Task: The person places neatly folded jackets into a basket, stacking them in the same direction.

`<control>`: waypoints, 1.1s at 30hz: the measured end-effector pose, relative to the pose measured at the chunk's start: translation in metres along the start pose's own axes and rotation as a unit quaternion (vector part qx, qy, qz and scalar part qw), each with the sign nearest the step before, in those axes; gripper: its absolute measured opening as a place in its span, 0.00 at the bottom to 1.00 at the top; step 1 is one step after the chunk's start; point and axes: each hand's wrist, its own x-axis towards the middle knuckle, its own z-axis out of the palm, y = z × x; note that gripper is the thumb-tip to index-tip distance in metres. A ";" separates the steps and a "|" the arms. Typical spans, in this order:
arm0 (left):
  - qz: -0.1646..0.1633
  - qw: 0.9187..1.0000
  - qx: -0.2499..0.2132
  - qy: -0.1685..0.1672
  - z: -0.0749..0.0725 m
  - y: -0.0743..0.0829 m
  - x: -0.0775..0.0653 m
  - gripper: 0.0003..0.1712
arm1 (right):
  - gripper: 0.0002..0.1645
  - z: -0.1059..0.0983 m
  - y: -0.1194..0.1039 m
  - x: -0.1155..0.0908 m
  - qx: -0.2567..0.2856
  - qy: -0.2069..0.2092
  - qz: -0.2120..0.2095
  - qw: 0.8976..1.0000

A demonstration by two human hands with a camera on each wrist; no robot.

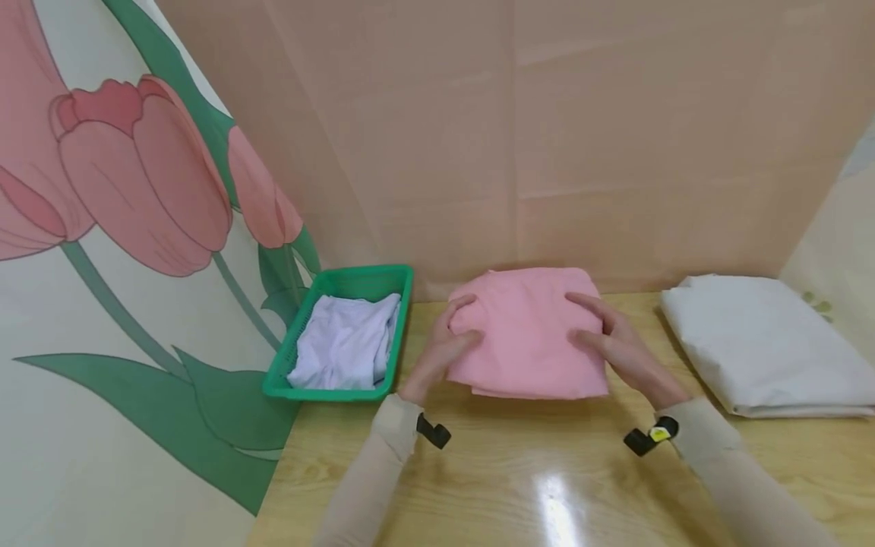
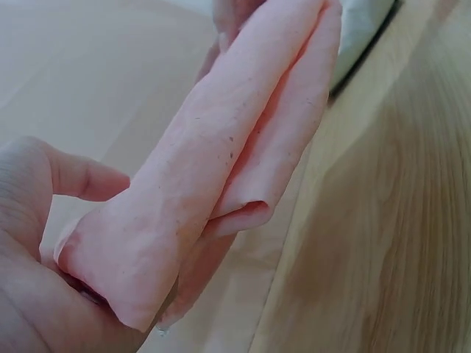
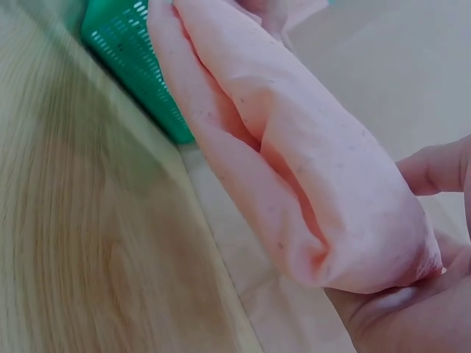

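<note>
A folded pink cloth (image 1: 526, 338) is held up over the table between both hands. My left hand (image 1: 440, 352) grips its left edge, with the thumb on the face turned toward me. At the opposite edge my right hand (image 1: 625, 351) holds it the same way. Seen from the left wrist, the cloth (image 2: 173, 169) shows a thick rolled fold and a loose layer below. In the right wrist view, stacked layers of the cloth (image 3: 324, 162) open slightly along the near side. Some fingers are hidden behind the fabric.
On the left stands a green plastic basket (image 1: 273, 384) with folded pale lavender cloth (image 1: 345, 338) inside. A folded white cloth (image 1: 766, 342) lies at the right. Brown sheeting (image 1: 506, 137) rises behind the wooden table (image 1: 499, 471), and a tulip-painted wall (image 1: 41, 425) borders the left.
</note>
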 end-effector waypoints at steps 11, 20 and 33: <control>0.041 0.999 0.007 0.027 -0.025 0.005 0.000 0.39 | 0.43 0.016 -0.012 0.015 0.002 -0.015 0.003 1.000; 0.054 0.997 0.024 0.051 -0.048 0.007 -0.003 0.40 | 0.43 0.034 -0.018 0.030 0.046 -0.026 -0.012 0.999; 0.060 0.995 0.028 0.068 -0.086 0.016 -0.004 0.40 | 0.44 0.059 -0.039 0.047 0.065 -0.058 -0.027 0.996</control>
